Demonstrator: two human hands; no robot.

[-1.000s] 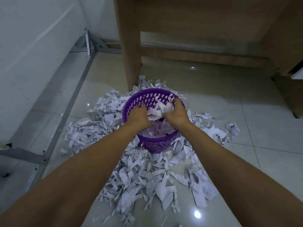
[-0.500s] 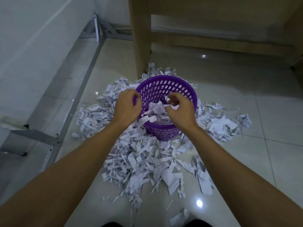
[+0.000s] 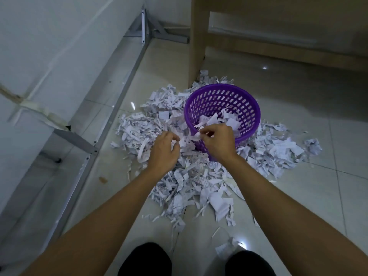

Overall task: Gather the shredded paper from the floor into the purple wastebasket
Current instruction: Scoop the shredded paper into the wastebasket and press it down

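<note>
Right, shredded paper (image 3: 191, 176) first: it lies in a wide ring on the floor (image 3: 298, 196) all round the purple wastebasket (image 3: 249, 116), thickest from about seven to ten o'clock of the basket, thinner out at three and four. A modest layer already sits inside, well below the rim, so by my reckoning the job is early days.

Now my hands. My right hand (image 3: 218, 141) hangs over the near rim at roughly seven o'clock, fingers curled, pinching a few strips (image 3: 197, 134) that trail off to the left. My left hand (image 3: 164, 151) is just outside the basket at about eight o'clock, low over the heap, its grip curled in on a small clump (image 3: 144, 154) with one long strip dangling at its left side. Whether it holds much more underneath, I cannot tell.

What matters: the basket's mouth lies at one to two o'clock from the left hand, near, and straight ahead at twelve from the right, which is the nearer of the two. I judge the next move to be a short lift up and over the rim; loose strips could slip off outside.

Beyond the basket, a wooden furniture leg (image 3: 196, 42) stands at eleven o'clock of it, close by. A grey metal frame (image 3: 111, 108) runs along the wall on the left.
</note>
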